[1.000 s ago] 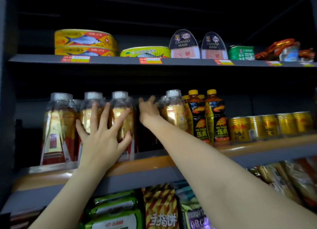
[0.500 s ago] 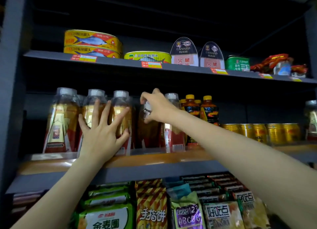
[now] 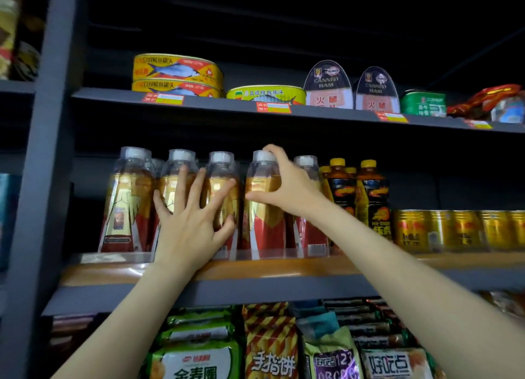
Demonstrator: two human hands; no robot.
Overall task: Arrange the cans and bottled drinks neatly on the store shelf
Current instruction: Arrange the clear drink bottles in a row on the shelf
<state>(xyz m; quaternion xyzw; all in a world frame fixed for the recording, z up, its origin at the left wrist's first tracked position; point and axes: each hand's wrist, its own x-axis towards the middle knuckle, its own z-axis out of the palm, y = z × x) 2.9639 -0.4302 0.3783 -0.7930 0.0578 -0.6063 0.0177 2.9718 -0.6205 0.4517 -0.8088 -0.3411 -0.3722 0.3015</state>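
Dim store shelf (image 3: 255,270): left hand (image 3: 189,222) presses spread fingers on two tea bottles (image 3: 218,196); right hand (image 3: 287,185) grips the next bottle (image 3: 262,225) right.

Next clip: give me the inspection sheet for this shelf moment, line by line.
Surface: middle shelf, orange-lit front edge, carries the drinks.
Job's things: white-capped tea bottles upright in a row; dark yellow-capped bottles and gold cans to their right.
Clutter: nothing seen.
Hands: left hand spread flat against two tea bottles; right hand grips the fourth tea bottle near its neck.
Cables: nothing seen.
Surroundings: fish tins and canned ham on the shelf above; snack packets below.
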